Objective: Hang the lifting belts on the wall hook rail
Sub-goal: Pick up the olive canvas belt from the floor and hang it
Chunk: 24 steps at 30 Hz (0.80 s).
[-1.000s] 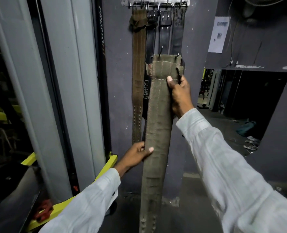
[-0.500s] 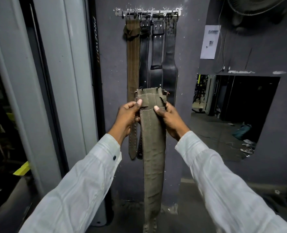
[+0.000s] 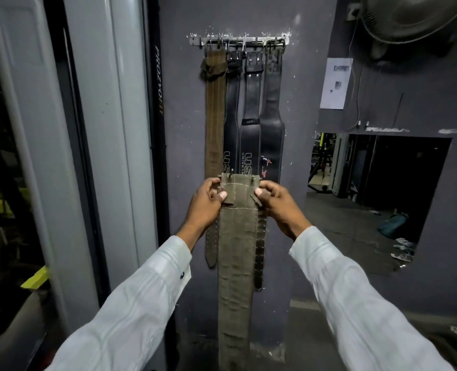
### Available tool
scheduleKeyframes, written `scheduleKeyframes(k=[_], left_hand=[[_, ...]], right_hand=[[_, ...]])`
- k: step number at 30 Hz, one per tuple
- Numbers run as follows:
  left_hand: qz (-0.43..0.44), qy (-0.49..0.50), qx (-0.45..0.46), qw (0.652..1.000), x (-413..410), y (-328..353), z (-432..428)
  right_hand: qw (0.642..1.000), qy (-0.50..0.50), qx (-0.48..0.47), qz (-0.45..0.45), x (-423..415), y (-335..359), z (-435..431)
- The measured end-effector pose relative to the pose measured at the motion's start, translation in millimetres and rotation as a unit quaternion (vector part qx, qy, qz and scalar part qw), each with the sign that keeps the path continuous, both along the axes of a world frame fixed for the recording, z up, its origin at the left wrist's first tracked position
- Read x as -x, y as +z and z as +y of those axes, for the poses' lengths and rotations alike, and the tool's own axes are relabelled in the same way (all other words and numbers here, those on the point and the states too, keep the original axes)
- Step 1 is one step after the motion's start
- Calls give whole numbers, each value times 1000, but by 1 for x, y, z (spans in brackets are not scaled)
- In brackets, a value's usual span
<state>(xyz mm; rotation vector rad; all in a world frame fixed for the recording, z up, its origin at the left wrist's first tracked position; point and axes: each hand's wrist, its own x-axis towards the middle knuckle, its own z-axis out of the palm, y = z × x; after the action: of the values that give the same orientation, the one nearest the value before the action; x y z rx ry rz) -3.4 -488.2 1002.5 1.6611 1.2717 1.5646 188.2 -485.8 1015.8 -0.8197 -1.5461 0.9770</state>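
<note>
Head view: your left hand [image 3: 206, 202] and right hand [image 3: 275, 202] pinch the belt [image 3: 236, 250] by its top corners; keep it level, raise it to the rail [image 3: 238, 41] well above.

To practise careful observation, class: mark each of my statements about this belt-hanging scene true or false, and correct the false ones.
1. The left hand and right hand both grip the olive belt at its top end. True.
2. The olive belt already hangs on the hook rail. False: it is held well below the rail.
3. One brown belt and three black belts hang from the rail. True.
4. The fan is left of the rail. False: it is upper right.
</note>
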Motion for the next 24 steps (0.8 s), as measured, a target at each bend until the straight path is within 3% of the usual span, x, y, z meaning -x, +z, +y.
scheduleKeyframes(k=[6, 17, 24], left_hand=[[57, 50, -28, 997, -18, -4, -2], [87, 69, -25, 993, -30, -19, 17], [99, 157, -28, 982, -45, -25, 32]], right_hand=[[999, -7, 32, 9, -7, -4, 6], [996, -17, -34, -81, -17, -22, 17], [985, -145, -73, -51, -7, -34, 40]])
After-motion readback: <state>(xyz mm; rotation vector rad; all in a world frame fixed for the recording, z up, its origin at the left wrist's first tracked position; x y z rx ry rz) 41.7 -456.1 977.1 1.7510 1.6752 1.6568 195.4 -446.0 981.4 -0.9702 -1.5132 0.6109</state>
